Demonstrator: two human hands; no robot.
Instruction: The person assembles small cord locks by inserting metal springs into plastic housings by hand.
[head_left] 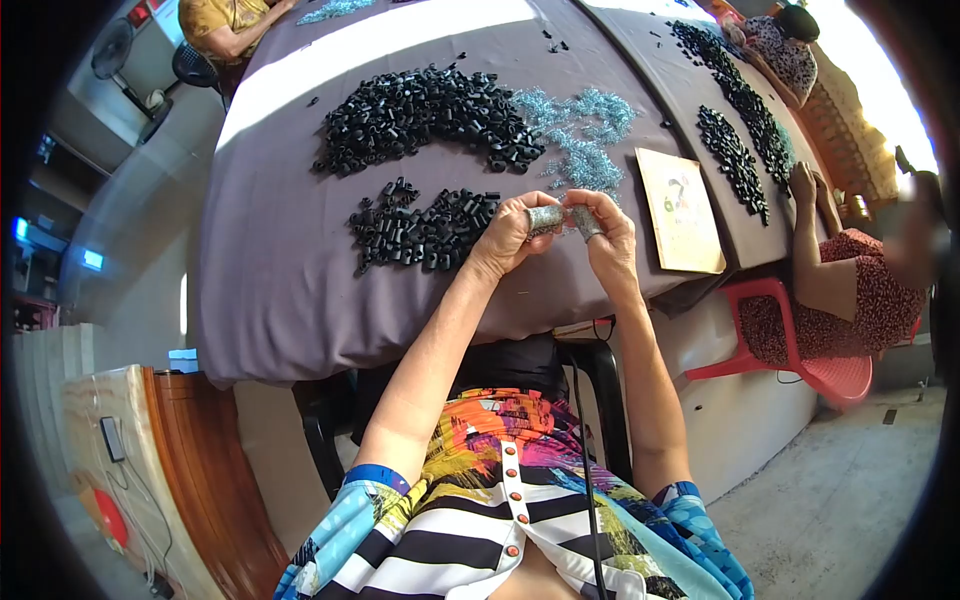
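Note:
My left hand and my right hand meet above the near part of the cloth-covered table. Grey, silvery wraps cover the thumbs. Fingers of both hands are pinched together, tip to tip; whatever lies between them is too small to make out. Just left of my left hand lies a smaller pile of short black tubular pieces. Beyond the hands is a heap of small, shiny, bluish-silver metal pieces. A large mound of the same black pieces spreads farther back.
A cardboard sheet lies right of my hands. More black pieces cover the right-hand table, where people sit, one near a red plastic chair. Another person sits at the far left. A wooden cabinet stands at lower left.

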